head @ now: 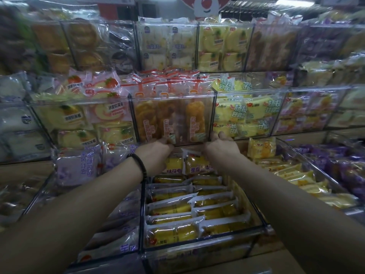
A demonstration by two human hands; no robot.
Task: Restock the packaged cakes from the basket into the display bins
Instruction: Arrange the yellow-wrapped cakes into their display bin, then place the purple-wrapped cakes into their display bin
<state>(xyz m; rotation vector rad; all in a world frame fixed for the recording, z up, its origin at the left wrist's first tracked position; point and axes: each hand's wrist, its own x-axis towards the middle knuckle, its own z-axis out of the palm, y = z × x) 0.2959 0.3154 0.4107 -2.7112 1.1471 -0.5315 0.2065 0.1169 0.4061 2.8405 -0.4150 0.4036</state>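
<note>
Nearly full: both hands at the back row

Both arms reach over the long clear acrylic bin [197, 237], low and central, packed front to back with flat yellow packaged cakes in clear wrappers [177, 206]. Left hand [158, 150], black bead bracelet [139, 165] at the wrist, and right hand [220, 144] meet at the far end, just above two upright yellow packets [190, 164]. Likely they are being stood on end to use the last gap. Right fingers curl up by the bottom corner of the upper clear bin of orange bread sticks [173, 119]; left fingers are hidden. Whether either hand pinches a wrapper, cannot tell. Basket out of view.
</note>
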